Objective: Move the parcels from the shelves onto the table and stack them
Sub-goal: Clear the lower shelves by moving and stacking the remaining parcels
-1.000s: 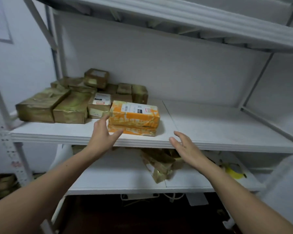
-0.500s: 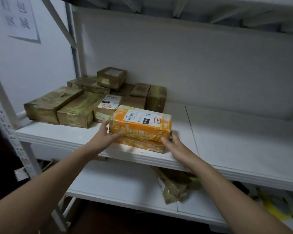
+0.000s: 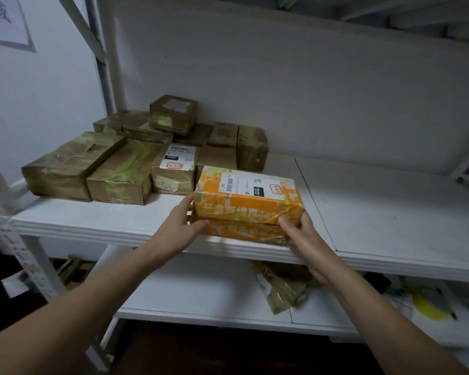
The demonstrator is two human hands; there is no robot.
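White shelf [image 3: 390, 212]: left hand [image 3: 178, 228], right hand [image 3: 306, 239] grip orange parcel [image 3: 248, 204] labelled "010".

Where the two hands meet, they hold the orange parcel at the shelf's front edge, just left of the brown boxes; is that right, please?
Not quite: the head view shows the orange parcel right of the brown boxes, not left. The rest stands: the left hand and right hand hold it at the front edge of the shelf.
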